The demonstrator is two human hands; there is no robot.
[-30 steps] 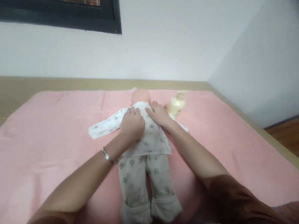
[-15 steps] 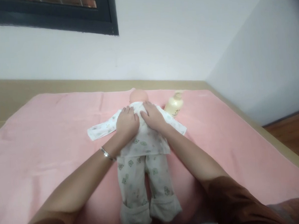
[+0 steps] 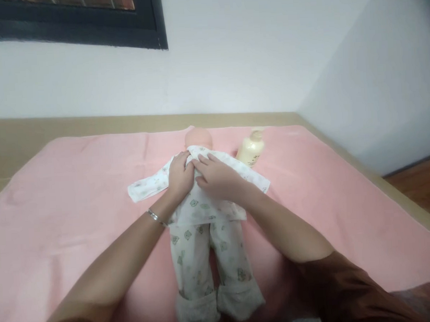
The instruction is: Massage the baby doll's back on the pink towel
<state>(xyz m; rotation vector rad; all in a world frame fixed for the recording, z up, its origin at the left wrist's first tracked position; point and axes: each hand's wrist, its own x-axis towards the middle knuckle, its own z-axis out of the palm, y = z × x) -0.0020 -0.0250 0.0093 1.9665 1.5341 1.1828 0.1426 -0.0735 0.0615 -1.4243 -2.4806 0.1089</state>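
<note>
A baby doll (image 3: 203, 210) in a white printed top and matching trousers (image 3: 193, 260) lies stretched out, its smooth bare head (image 3: 198, 138) away from me. Its sleeves spread out to both sides. My left hand (image 3: 181, 176) rests on the left part of the upper torso, fingers extended toward the shoulder. Across the middle of the upper torso lies my right hand (image 3: 219, 176), its fingers spread and pointing left, the tips close to my left hand. Neither hand grips anything that I can see. The cloth under both palms is hidden.
A cream pump bottle (image 3: 250, 149) stands to the right of the doll's head. Pink cloth (image 3: 80, 197) covers the surface under the doll, with a tan edge (image 3: 234, 119) along the white wall. A dark window frame (image 3: 153, 25) is at upper left.
My right hand has slid left across the doll's upper torso, toward my left hand, and turned to point more leftward. My left hand has shifted slightly. Doll and bottle stay in place.
</note>
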